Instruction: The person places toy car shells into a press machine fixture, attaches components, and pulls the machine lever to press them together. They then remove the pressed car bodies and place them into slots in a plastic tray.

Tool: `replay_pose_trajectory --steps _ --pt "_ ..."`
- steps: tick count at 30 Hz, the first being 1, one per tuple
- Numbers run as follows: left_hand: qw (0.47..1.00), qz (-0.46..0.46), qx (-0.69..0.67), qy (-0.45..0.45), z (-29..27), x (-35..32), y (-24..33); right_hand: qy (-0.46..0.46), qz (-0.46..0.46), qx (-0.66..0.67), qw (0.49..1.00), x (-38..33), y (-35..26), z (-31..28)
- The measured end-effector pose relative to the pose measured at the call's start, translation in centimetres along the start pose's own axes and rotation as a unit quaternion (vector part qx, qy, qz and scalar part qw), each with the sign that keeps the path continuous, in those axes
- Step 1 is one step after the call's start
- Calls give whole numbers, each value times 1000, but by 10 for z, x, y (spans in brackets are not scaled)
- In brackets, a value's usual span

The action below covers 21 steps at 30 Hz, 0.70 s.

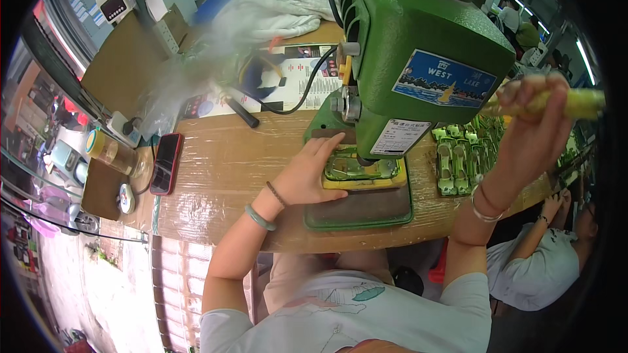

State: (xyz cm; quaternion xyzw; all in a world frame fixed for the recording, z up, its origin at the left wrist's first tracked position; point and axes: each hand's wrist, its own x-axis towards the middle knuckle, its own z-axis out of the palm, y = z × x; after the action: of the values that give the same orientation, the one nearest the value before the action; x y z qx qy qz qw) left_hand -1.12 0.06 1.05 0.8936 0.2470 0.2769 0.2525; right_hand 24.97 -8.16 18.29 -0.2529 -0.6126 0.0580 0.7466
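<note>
Press (pixel 392 46), green; lever handle (pixel 577 102), yellow-green; block (pixel 374 185), yellow; table (pixel 216 209), brown; phone (pixel 166 164) at its left edge, black, rimmed red.

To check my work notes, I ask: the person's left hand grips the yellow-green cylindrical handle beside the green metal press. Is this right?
Not the left hand; the head view shows the right hand gripping the yellow-green cylindrical handle beside the green metal press.

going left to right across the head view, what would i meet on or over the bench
Jar with a yellow lid, red-edged phone, black handle, left hand, yellow block, shiny green parts, right hand.
</note>
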Motion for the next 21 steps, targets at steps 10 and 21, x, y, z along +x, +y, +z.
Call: replay_pose_trajectory --steps 10,21 --pt "1000 -10 -8 -1 -1 -2 -2 24 -38 -14 999 -38 -3 -2" --pt "1000 -5 -2 -1 -5 -3 -5 140 -70 -73 985 -91 0 10"
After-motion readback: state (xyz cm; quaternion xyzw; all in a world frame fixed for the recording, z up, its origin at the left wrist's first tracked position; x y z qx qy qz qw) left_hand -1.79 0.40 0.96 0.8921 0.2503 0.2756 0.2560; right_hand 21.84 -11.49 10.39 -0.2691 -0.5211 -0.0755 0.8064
